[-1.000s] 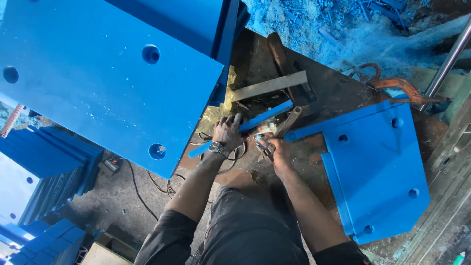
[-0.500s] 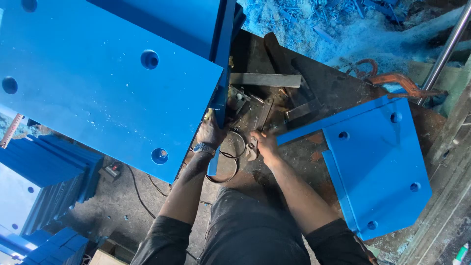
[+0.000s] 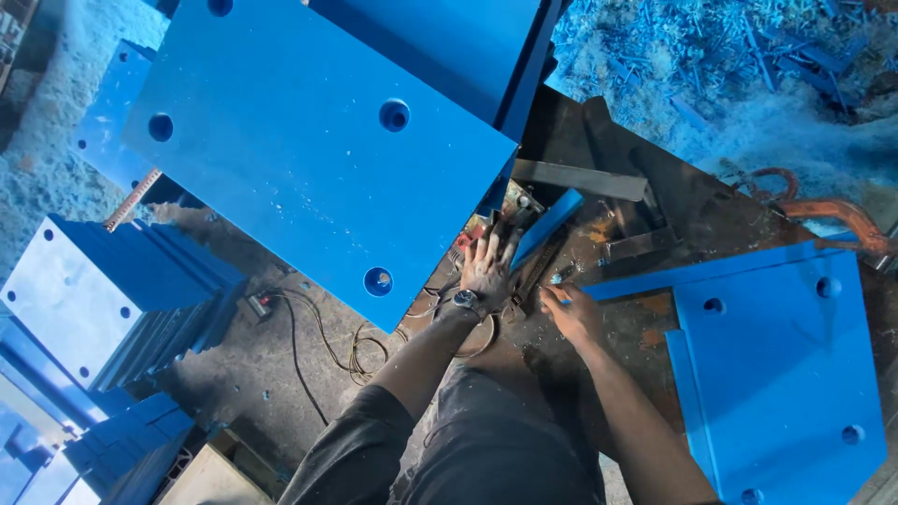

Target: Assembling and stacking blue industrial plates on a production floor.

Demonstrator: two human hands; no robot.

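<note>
The left hand (image 3: 486,266) lies flat with fingers spread, pressing beside a small blue strip (image 3: 545,227) on the dirty workbench (image 3: 692,210); the right hand (image 3: 572,313) pinches something tiny; big blue plates (image 3: 318,159) sit left and right.

Bright blue drilled plates (image 3: 318,159), blue strip (image 3: 545,227), grey bar (image 3: 580,180), rusty orange clamp (image 3: 832,210).

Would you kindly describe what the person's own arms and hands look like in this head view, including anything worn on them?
Both forearms are bare, with no sleeves showing down to the wrists. The left hand has no glove and carries a wristwatch with a round dark face on a dark band. The right hand is also ungloved, with nothing worn at its wrist. No rings can be made out.
</note>
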